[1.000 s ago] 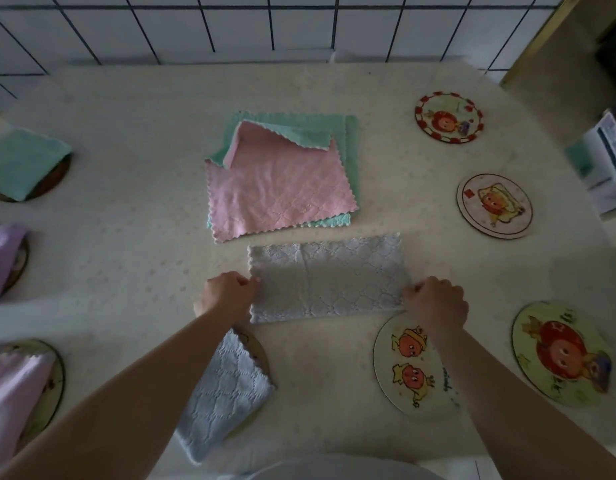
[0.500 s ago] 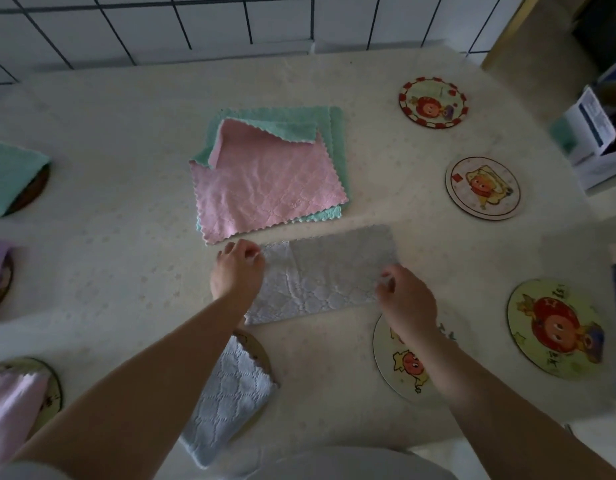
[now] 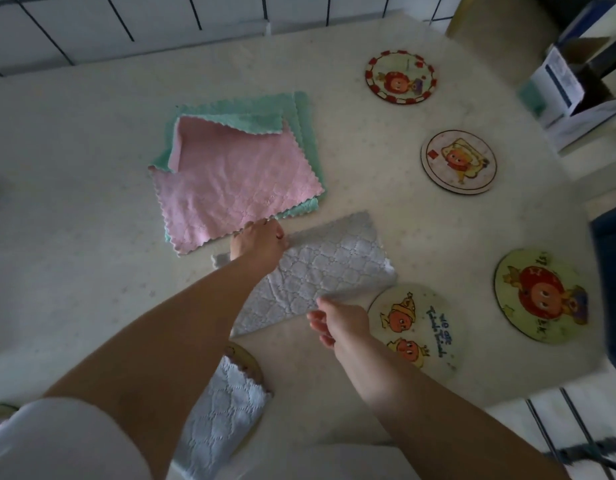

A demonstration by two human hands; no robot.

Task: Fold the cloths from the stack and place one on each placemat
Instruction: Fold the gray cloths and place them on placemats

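Pale speckled bench (image 3: pixel 386 174) below tiled wall: grey cloth (image 3: pixel 320 271) folded in front of pink-and-green stack (image 3: pixel 237 174), beside nearest placemat (image 3: pixel 415 329). Left hand (image 3: pixel 260 245) curled onto cloth's far left corner. Right hand (image 3: pixel 341 318) pinching lifted near edge.

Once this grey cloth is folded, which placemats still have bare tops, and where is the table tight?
Four placemats lie bare: the two-figure one beside the right hand, then three along the right edge. It is crowded between the pink-and-green stack, the grey cloth and the left hand.
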